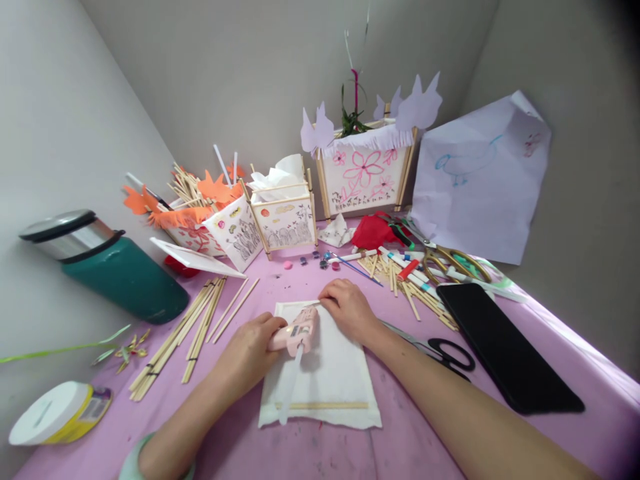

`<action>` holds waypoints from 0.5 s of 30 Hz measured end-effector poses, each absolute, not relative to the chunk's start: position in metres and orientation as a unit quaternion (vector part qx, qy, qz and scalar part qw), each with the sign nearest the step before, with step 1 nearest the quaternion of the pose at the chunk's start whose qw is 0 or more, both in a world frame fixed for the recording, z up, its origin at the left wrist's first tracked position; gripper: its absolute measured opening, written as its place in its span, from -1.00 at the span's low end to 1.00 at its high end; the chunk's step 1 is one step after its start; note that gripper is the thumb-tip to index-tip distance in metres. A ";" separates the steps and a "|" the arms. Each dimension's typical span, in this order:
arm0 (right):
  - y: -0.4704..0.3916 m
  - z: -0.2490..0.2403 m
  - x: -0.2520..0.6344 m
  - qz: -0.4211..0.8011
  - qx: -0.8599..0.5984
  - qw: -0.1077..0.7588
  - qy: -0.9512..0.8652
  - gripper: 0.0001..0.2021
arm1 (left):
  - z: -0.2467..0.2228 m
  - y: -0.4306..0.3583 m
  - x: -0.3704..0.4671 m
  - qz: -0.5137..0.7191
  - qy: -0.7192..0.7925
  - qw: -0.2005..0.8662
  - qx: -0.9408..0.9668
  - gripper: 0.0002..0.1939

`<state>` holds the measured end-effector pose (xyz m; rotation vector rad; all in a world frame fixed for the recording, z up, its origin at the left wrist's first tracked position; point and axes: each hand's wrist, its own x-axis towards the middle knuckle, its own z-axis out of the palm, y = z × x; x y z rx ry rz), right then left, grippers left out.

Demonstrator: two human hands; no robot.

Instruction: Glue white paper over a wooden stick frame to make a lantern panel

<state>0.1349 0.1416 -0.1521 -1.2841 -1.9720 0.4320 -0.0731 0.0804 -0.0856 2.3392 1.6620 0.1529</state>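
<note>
My left hand (255,347) is wrapped round the handle of a pale pink glue gun (300,331). A long translucent glue stick (291,387) pokes out of its back end toward me. The gun's nose points away, over the top edge of a white cloth-like sheet (340,373) lying flat on the table. Along the sheet's near edge runs a thin wooden stick (323,405). My right hand (350,307) has its fingers closed together at the sheet's far right corner, pinching the edge there. What lies under those fingertips is partly hidden.
Bundled wooden sticks (175,333) lie left, near a teal bottle (125,280) and a white-lidded tub (60,413). Black-handled scissors (450,353) and a black phone (505,347) are right. Decorated boxes (287,223), markers (410,270) and gold-handled scissors (457,260) stand or lie behind.
</note>
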 end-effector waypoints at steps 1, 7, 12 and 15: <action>0.141 -0.152 0.135 0.169 -0.500 0.365 -0.767 -0.88 | -0.086 0.081 -0.072 0.053 0.573 0.136 0.806 -0.81; 0.141 -0.150 0.135 0.174 -0.500 0.365 -0.766 -0.88 | -0.090 0.083 -0.067 0.066 0.563 0.139 0.812 -0.78; 0.142 -0.149 0.136 0.178 -0.497 0.365 -0.767 -0.87 | -0.091 0.085 -0.075 0.065 0.569 0.138 0.808 -0.81; 0.142 -0.150 0.136 0.178 -0.497 0.367 -0.766 -0.87 | -0.091 0.086 -0.079 0.064 0.565 0.133 0.812 -0.81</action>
